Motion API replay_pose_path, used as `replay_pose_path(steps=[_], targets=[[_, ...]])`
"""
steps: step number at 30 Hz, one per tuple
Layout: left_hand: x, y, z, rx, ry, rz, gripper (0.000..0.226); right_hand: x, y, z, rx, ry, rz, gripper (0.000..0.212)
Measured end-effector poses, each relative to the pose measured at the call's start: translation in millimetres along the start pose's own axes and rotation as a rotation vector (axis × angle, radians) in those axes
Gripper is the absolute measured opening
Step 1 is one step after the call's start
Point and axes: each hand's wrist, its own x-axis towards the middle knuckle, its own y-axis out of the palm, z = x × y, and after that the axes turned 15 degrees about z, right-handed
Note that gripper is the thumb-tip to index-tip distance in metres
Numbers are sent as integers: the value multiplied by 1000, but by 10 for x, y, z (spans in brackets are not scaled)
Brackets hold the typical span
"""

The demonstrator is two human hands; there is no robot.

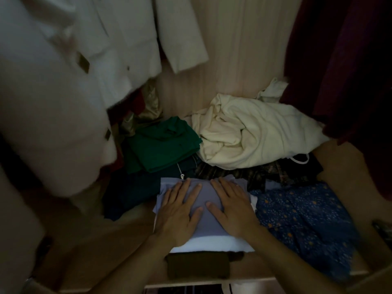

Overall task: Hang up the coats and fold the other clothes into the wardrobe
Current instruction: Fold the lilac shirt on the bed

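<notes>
Dim wardrobe interior [237, 49], pale wood back panel ahead of my hands, a white coat [70, 66] hanging up and to the left of them and a dark red garment [347, 66] hanging to the right. Both of my hands lie flat with straight fingers, holding nothing: left hand [180, 213] and right hand [233, 211] press side by side on the folded lilac garment [203, 209], which sits on the shelf directly under them, atop a white layer. Just beyond the fingertips are a folded green piece [163, 145] and a rumpled cream one [254, 136]; touching the right hand's side lies a blue patterned cloth [301, 221]. I judge the step to be settling this fold into place. To do it well I'd press evenly with both palms, smooth outward toward the edges, and square it with the neighbouring stacks before lifting off straight so nothing drags. Its long axis runs away from me, front edge to back panel, with the far end slightly ragged near the zip of a dark teal item [137, 194]
</notes>
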Motion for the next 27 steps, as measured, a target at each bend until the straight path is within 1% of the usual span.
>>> replay_pose_path(steps=[3, 6, 8, 11, 14, 16, 19, 23, 25, 27], targets=[[-18, -73, -21, 14, -5, 19, 67, -41, -90, 51, 56, -12, 16, 74], [-30, -240, 1, -1, 31, 74, 65, -85, -277, 107, 140, -34, 48, 73], [-85, -382, 13, -19, 50, 71, 63, -165, -402, 179, 178, -44, 24, 70], [-236, -557, -21, -97, 67, 7, 57, -420, -528, 336, 228, -4, -57, 63], [-368, -660, -126, -188, 118, 15, 54, -753, -596, 477, 125, 74, -55, 64], [-447, -675, -234, -185, 169, 21, 54, -985, -661, 555, 60, 133, -12, 61], [-592, -649, -456, -165, 168, 3, 55, -1343, -790, 656, 39, 176, 42, 57], [-800, -617, -779, -97, 192, 27, 59, -1807, -909, 723, -67, 257, 87, 68], [-922, -627, -929, -48, 226, 30, 59, -2027, -959, 745, -109, 298, 73, 74], [-1056, -652, -1090, -28, 258, 49, 57, -2251, -1012, 754, -98, 310, 37, 73]])
